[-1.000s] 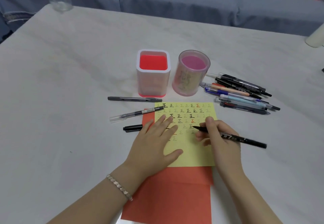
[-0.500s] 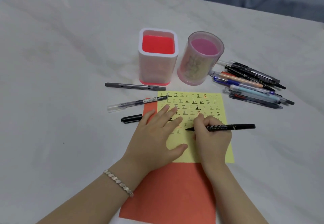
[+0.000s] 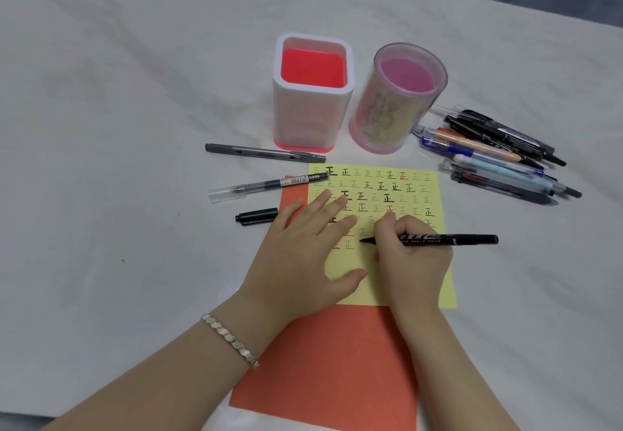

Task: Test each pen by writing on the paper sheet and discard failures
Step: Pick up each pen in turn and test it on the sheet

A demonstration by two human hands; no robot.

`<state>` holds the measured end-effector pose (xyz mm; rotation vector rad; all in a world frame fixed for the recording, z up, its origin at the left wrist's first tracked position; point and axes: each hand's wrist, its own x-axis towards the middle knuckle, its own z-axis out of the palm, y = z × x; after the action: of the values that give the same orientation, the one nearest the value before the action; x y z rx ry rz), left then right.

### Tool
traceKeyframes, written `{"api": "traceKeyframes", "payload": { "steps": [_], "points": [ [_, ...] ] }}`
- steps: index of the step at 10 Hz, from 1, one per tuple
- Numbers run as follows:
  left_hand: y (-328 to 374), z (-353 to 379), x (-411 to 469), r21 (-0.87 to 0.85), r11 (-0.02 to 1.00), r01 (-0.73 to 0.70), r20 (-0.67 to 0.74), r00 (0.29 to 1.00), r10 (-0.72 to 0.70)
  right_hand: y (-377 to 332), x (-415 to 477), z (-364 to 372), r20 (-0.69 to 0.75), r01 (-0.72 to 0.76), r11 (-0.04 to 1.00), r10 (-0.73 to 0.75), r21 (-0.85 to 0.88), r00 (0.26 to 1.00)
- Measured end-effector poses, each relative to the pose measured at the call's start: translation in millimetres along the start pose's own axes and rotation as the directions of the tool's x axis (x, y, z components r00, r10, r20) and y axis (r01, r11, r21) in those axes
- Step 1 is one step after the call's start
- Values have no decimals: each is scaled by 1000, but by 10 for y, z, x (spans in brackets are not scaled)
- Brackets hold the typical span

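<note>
While in hand [image 3: 413,260], marker [image 3: 450,239] crosswise, tip-leftward

Fig.: item count. Holders, upper centre: 2 (1 square holder [image 3: 312,117], 1 round holder [image 3: 394,117]). Paper: 2 (1 yellow sheet [image 3: 404,191], 1 orange sheet [image 3: 323,363]). Loose pens, centre-left: 2 (grey pen [image 3: 263,153], clear pen [image 3: 266,184]), plus 1 black cap [image 3: 257,216]. In my rt hand [image 3: 411,262]: 1 black marker [image 3: 448,239]. At right: 1 pen pile [image 3: 499,154], several pens; overlap prevents exact no. My wrist: 1 bracelet [image 3: 229,339].
</note>
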<state>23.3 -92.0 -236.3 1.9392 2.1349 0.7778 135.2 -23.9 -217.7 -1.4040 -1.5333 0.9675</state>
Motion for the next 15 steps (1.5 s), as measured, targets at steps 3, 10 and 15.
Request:
{"api": "traceKeyframes", "payload": {
  "steps": [3,10,15],
  "points": [
    [8,-8,4,7,1000,3,6,1000,-3,33,-9,3,-61,17,1000,-17,-6,998],
    [2,2,10,2,1000,5,0,1000,-5,86,17,-3,-35,67,998,-66,19,997],
    [4,-1,8,10,1000,5,5,1000,-5,66,10,-4,-5,52,998,-52,20,999]
  ]
}}
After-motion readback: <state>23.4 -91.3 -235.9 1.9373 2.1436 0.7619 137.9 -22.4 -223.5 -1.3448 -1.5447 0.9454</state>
